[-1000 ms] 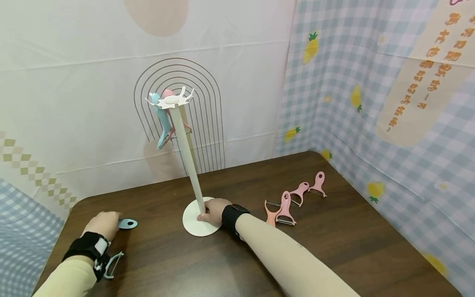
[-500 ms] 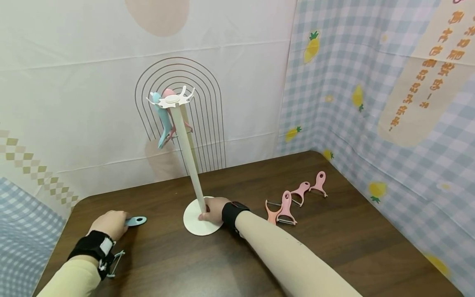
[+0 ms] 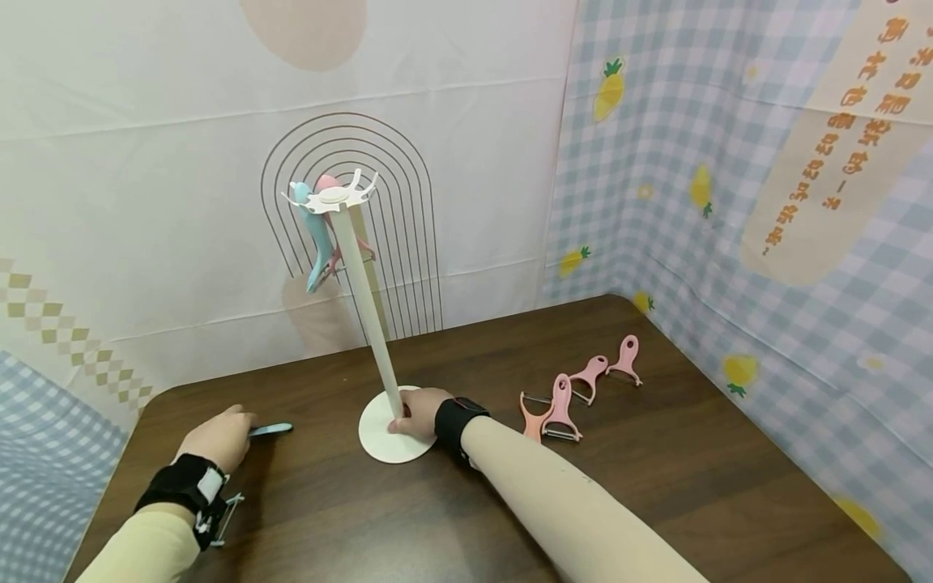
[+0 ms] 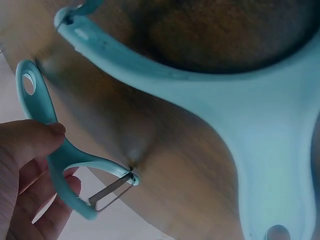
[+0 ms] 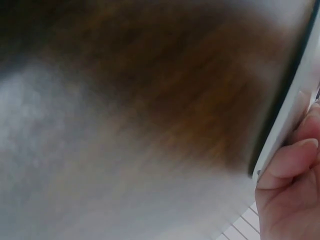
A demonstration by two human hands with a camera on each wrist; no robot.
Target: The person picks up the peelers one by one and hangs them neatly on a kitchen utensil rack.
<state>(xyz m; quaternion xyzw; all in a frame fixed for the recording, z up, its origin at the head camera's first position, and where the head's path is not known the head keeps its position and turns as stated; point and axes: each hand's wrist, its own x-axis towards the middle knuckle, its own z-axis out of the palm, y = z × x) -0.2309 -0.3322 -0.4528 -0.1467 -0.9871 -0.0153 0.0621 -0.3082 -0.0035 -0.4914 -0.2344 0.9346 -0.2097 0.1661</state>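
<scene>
One blue peeler (image 4: 64, 156), partly hidden, is gripped by the left hand (image 3: 217, 440).

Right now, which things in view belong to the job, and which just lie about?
Likely in the job:
light-blue Y-shaped peeler, pinched by left hand
white round-based hook stand, gripped by right hand
hanging light-blue peeler and hanging pink peeler

Lying about for now:
second light-blue peeler
orange peeler
three pink peelers
</scene>
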